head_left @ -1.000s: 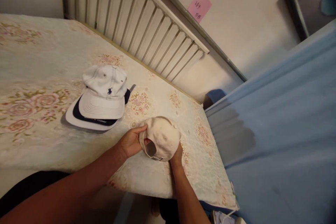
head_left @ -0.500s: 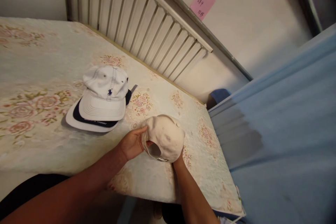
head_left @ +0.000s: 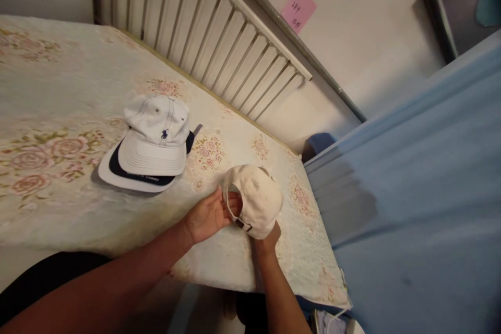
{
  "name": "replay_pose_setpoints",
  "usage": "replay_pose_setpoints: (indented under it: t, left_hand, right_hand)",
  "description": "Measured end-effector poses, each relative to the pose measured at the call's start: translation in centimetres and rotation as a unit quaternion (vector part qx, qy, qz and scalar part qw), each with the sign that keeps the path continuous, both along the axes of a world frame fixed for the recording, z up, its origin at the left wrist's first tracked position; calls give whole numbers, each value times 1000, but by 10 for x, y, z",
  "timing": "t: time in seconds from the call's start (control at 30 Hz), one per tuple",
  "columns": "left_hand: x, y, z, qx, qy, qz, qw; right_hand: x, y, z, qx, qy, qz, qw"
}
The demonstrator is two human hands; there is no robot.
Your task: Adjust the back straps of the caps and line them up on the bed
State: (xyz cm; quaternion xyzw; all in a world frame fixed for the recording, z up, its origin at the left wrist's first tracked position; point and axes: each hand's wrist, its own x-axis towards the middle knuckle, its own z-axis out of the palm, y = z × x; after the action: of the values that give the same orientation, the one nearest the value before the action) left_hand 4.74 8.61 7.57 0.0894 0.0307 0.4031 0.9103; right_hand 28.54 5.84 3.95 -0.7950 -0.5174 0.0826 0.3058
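Observation:
A cream baseball cap (head_left: 260,198) is held just over the bed, its back opening and strap buckle turned toward me and to the left. My left hand (head_left: 209,214) reaches its fingers into the cap by the back opening, the thumb lying along the edge. My right hand (head_left: 268,240) grips the cap from below on its right side; most of those fingers are hidden by the crown. To the left, a white baseball cap (head_left: 156,133) with a small dark blue logo lies stacked on a navy cap (head_left: 121,164) and another white-brimmed cap (head_left: 113,180).
Under everything is a bed with a floral cover (head_left: 70,94). A metal rail headboard (head_left: 211,31) runs along its far side, against the wall. Blue curtains (head_left: 410,209) hang on the right. A pink note (head_left: 298,9) is stuck on the wall.
The cream cap has turned so its back opening faces more to the left, and it sits slightly farther right. My left fingers now show inside the opening. The stacked caps stay in place.

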Motion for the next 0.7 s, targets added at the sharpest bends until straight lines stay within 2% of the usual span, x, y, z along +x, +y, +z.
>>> replay_pose_setpoints:
  t: [0.1, 0.2, 0.33, 0.5, 0.6, 0.7]
  left_hand:
    - [6, -9, -5, 5, 24, -24, 999]
    - [9, -12, -7, 9, 50, -12, 999]
    - [6, -6, -7, -23, 92, 41, 995]
    - [-5, 10, -4, -67, 130, 105, 984]
    - [-13, 20, -3, -118, 156, 161, 967]
    - [-20, 30, -4, -153, 186, 178, 954]
  right_hand:
    - [0, -5, 6, -59, -98, -48, 992]
    - [-1, -10, 7, -105, -184, -56, 976]
    - [-3, -16, 4, -86, -184, -24, 979]
    - [-17, -23, 4, -88, -175, -29, 980]
    - [-27, -28, 7, -115, -186, -12, 976]
    - [-26, -31, 10, -166, -186, 28, 968]
